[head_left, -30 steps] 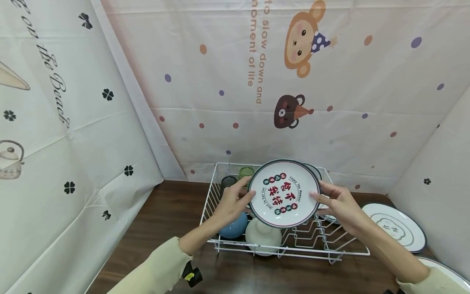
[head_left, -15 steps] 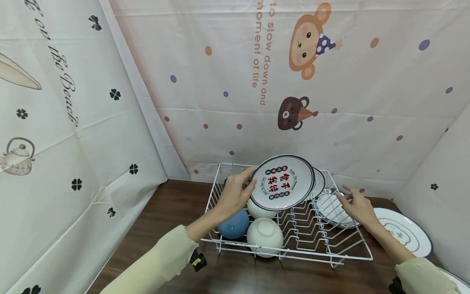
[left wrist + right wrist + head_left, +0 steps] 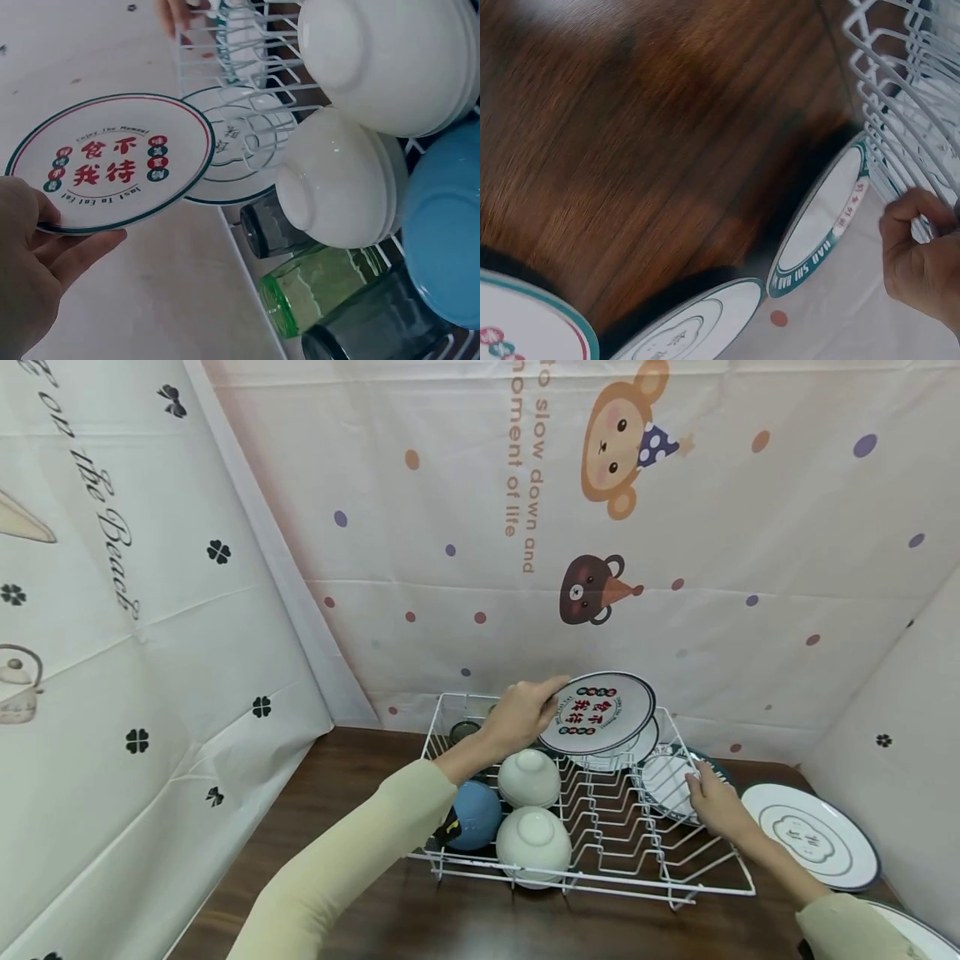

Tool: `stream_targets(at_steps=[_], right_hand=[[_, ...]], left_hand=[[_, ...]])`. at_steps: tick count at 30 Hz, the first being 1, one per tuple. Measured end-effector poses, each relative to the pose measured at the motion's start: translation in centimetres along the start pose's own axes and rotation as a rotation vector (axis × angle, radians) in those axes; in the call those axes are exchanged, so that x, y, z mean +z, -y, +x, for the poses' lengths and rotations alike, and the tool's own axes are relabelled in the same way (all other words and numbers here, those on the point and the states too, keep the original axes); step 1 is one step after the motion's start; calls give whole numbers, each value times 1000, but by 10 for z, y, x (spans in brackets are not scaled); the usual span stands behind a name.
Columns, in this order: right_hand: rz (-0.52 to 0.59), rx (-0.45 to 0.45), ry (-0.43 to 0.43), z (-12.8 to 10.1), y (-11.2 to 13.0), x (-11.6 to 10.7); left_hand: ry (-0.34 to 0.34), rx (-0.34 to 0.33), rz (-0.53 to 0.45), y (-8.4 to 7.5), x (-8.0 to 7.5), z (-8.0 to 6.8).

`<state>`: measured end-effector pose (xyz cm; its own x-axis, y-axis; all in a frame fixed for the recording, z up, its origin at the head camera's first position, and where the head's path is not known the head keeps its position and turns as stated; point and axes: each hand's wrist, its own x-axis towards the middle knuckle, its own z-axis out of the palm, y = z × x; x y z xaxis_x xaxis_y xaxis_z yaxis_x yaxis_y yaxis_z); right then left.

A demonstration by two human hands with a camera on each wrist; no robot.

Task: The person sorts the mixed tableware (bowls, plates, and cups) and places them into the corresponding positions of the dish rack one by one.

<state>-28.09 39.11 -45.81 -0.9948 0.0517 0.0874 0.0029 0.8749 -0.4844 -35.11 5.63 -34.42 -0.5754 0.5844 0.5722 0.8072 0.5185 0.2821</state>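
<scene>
My left hand (image 3: 521, 714) pinches the plate (image 3: 597, 712) by its rim, face up over the rack's (image 3: 600, 877) far slots. Right hand (image 3: 712, 802) curls fingers on a racked plate (image 3: 667, 781), steadying it.

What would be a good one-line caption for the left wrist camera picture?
A left hand holds a printed plate by its rim beside a white wire rack with upturned bowls and glasses.

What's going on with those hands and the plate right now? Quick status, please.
Left hand grips the lettered plate by its rim, over the back of the white rack. Right hand touches a plate standing at the rack's right side. Nothing blocks the slots.
</scene>
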Motion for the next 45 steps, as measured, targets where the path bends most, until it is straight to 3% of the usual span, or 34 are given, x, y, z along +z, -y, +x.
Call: stream_targets(at_steps=[3, 9, 21, 29, 39, 45], right_hand=[[-10, 18, -47, -2, 4, 5], [-3, 39, -71, -6, 8, 13], [32, 42, -94, -6, 5, 12], [15, 57, -99, -3, 4, 10], [30, 65, -114, 1, -1, 10], [33, 88, -114, 5, -5, 12]], left_hand=[[47, 37, 58, 0, 11, 10], [86, 38, 132, 5, 35, 18], [133, 45, 116, 12, 61, 31], [191, -8, 87, 16, 76, 38], [229, -140, 55, 19, 97, 43], [232, -149, 101, 20, 109, 43]])
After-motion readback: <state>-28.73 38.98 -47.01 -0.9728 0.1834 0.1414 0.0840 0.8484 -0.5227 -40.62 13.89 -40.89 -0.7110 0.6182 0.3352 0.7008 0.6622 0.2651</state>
